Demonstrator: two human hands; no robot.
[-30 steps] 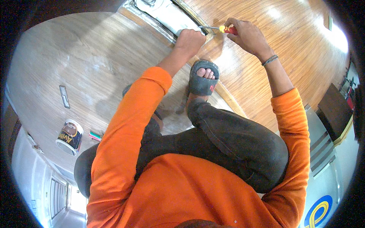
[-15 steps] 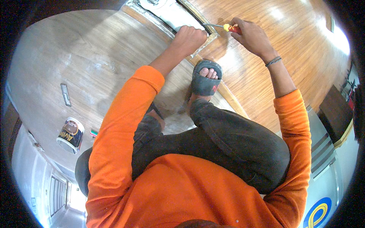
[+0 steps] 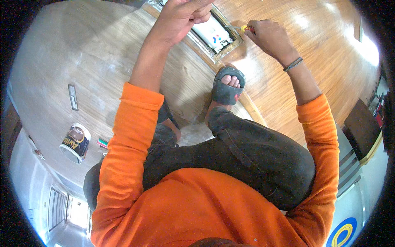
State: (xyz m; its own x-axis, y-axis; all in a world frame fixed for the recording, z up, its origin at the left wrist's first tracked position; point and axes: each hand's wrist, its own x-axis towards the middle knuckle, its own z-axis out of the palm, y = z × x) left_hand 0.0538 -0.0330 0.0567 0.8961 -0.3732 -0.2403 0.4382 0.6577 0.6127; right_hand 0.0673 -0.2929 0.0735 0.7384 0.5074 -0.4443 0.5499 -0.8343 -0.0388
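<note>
My right hand [image 3: 271, 39] is closed around the red and yellow handle of a screwdriver [image 3: 245, 28]. Its thin shaft points left, to the edge of a rectangular floor recess. Inside that recess lies a long white metal box [image 3: 212, 33] with small blue and red marks near its close end. Over the box's far part hovers my left hand [image 3: 177, 18], index finger stretched and the other visible fingers bent. I see nothing in it; the top edge of the picture cuts part of it off. A worn wooden frame [image 3: 230, 51] borders the recess.
My foot in a dark slipper [image 3: 226, 91] stands close to the recess. On the left are a paint bucket [image 3: 77, 144] lying on its side, a flat metal plate [image 3: 73, 97] and a small green and red item [image 3: 102, 143]. Grey and orange-brown wood flooring meet at a strip.
My left hand has lifted from the close end of the white box and moved up and left, uncovering its marks. My right hand keeps the screwdriver near the recess edge.
</note>
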